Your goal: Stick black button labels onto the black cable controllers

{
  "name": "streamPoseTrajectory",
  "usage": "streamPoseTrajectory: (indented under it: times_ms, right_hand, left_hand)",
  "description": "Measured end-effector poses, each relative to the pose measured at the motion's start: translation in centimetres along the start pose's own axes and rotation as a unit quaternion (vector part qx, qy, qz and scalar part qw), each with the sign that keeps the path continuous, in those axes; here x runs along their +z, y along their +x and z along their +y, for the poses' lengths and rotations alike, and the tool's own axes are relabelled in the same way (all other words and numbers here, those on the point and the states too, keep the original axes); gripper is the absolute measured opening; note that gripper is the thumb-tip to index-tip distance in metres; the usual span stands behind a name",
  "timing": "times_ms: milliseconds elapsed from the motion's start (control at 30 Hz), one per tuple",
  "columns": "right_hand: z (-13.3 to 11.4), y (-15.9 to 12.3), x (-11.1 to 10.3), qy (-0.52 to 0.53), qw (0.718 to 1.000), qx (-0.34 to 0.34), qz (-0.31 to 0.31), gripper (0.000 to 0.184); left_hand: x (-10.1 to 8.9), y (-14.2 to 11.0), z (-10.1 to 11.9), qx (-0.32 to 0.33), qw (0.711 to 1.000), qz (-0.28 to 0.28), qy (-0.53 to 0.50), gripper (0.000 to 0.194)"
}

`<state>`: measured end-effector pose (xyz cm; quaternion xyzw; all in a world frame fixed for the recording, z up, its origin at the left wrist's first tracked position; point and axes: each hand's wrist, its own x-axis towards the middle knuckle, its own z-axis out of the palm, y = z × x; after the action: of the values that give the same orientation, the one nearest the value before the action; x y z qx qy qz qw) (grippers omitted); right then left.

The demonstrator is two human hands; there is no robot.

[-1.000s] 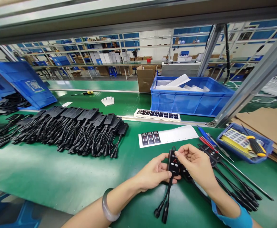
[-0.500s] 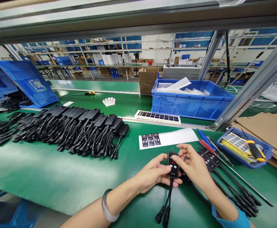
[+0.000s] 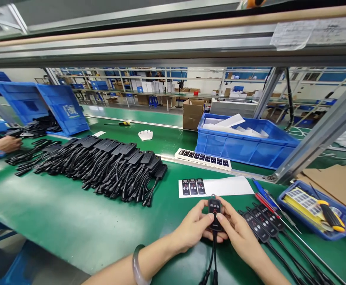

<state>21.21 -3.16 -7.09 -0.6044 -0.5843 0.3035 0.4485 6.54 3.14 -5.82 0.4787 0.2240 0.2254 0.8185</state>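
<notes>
Left hand (image 3: 194,223) and right hand (image 3: 235,225) together pinch a black controller (image 3: 214,206). A sticker sheet (image 3: 227,187) lies at twelve o'clock, similar controllers (image 3: 264,221) at three.

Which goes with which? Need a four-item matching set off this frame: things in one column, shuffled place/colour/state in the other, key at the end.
Things
1. Black controller
2. Sheet with three labels
3. Bangle
4. Cardboard box

Place, colour or state
A. Greyish and ring-shaped
B. Standing by the left end of the large blue bin
C. Held by the left hand and the right hand together
D. Lying flat on the green table

Pairs: 1-C, 2-D, 3-A, 4-B
</notes>
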Motion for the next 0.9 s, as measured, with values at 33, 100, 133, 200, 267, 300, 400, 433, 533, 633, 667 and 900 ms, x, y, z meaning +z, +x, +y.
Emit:
streamPoseTrajectory:
  times_ms: [33,100,133,200,267,300,400,433,533,633,667,900]
  right_hand:
    - [0.0,0.0,0.1,-0.012,1.0,-0.008,0.007,0.045]
    - [0.0,-0.1,0.2,-0.042,0.999,-0.023,0.016,0.045]
    - [-0.1,-0.2,0.3,-0.059,0.998,-0.027,0.018,0.044]
    - [-0.1,-0.3,0.3,-0.104,0.994,-0.038,0.021,0.045]
    - [0.0,-0.4,0.2,-0.155,0.986,-0.061,0.023,0.052]
    - [0.2,-0.3,0.1,-0.181,0.98,-0.076,0.022,0.057]
    - [0.4,-0.3,0.0,-0.243,0.963,-0.116,0.007,0.066]
    - [0.3,-0.3,0.0,-0.262,0.957,-0.122,-0.003,0.064]
    - [-0.2,-0.5,-0.1,-0.332,0.935,-0.116,-0.045,0.057]
    - [-0.8,-0.7,-0.7,-0.392,0.911,-0.083,-0.097,0.057]
    - [-1.0,-0.5,-1.1,-0.4,0.907,-0.071,-0.113,0.06]
    - [-1.3,6.9,-2.1,-0.297,0.949,-0.078,-0.074,0.039]
  left_hand:
    - [0.1,0.0,-0.2,0.007,1.0,0.002,0.017,0.039]
    - [0.2,0.0,-0.5,0.014,0.999,0.003,0.034,0.041]
    - [0.2,0.0,-0.7,0.017,0.999,0.003,0.034,0.042]
    - [0.1,0.2,-1.0,0.021,1.0,0.006,0.02,0.043]
    - [-0.1,0.4,-1.3,0.021,1.0,0.015,-0.002,0.044]
    - [-0.2,0.4,-1.3,0.018,1.0,0.019,-0.009,0.045]
    - [-0.8,-0.1,-0.1,0.011,0.996,-0.002,0.084,0.046]
    - [-1.0,-0.3,0.5,0.024,0.985,-0.011,0.172,0.045]
    - [-2.1,-1.0,2.5,0.102,0.843,0.047,0.526,0.04]
    - [-3.2,-0.9,3.2,0.118,0.691,0.127,0.702,0.032]
    - [-3.5,-0.8,3.0,0.11,0.675,0.132,0.717,0.037]
    - [-4.4,0.6,1.1,0.084,0.64,0.124,0.754,0.052]
